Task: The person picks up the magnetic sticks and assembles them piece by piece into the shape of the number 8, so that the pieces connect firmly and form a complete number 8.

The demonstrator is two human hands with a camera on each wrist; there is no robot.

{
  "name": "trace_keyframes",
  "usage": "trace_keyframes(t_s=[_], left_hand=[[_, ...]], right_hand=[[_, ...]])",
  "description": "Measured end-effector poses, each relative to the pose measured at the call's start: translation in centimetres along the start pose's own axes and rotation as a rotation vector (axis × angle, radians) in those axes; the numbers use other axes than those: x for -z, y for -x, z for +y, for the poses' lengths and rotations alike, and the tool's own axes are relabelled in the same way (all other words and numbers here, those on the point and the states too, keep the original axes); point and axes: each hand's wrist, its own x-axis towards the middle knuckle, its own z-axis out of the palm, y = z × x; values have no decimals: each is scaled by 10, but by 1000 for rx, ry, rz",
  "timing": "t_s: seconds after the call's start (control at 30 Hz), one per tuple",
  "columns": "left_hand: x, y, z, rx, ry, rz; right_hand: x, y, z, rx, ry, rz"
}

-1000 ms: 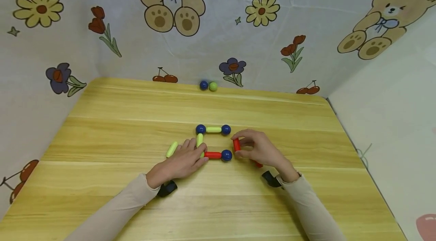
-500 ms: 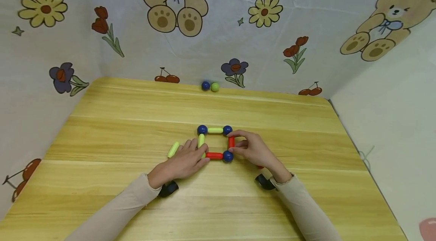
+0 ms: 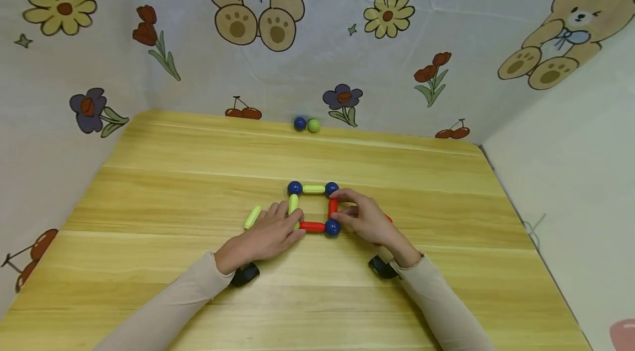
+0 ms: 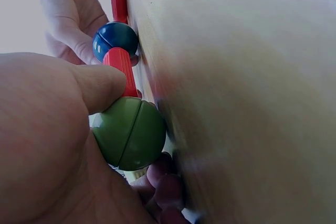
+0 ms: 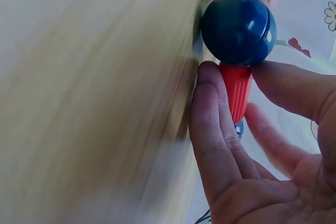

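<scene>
Magnetic rods and balls form a square on the table. Its right side is a red rod (image 3: pixel 333 208), pinched by my right hand (image 3: pixel 368 220) between thumb and fingers. That rod spans the far blue ball (image 3: pixel 331 189) and the near blue ball (image 3: pixel 332 228). My left hand (image 3: pixel 270 234) holds the near-left corner, a green ball (image 4: pixel 128 135), its thumb against the front red rod (image 3: pixel 312 227). Yellow-green rods make the back side (image 3: pixel 313 189) and the left side, meeting at another blue ball (image 3: pixel 295 188). The left hand mostly hides the green ball in the head view.
A loose yellow-green rod (image 3: pixel 252 217) lies left of the square. Red pieces (image 3: pixel 388 219) show partly behind my right hand. Against the back wall sit a blue ball (image 3: pixel 300 123) and a green ball (image 3: pixel 313 125). Printed cloth walls border the wooden table (image 3: pixel 198 152).
My right hand has moved left with the red rod, bringing it between the two right-hand blue balls and closing the square. The left hand has stayed at its corner.
</scene>
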Motion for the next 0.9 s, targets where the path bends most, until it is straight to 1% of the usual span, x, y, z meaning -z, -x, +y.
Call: trace_keyframes(t_s=[0.1, 0.23, 0.43, 0.6, 0.77, 0.9], left_hand=[[0, 0, 0, 8, 4, 3], [0, 0, 0, 8, 4, 5], [-1, 0, 0, -6, -12, 18], [-1, 0, -1, -11, -18, 19], [-1, 1, -1, -10, -25, 19], [-1, 1, -1, -20, -27, 24]], right_hand=[[0, -1, -1, 4, -16, 2], [-1, -1, -2, -13, -33, 2], [0, 0, -4, -32, -32, 6], [1, 1, -4, -22, -42, 4], [1, -1, -3, -63, -61, -4], [2, -1, -3, -80, -52, -20]])
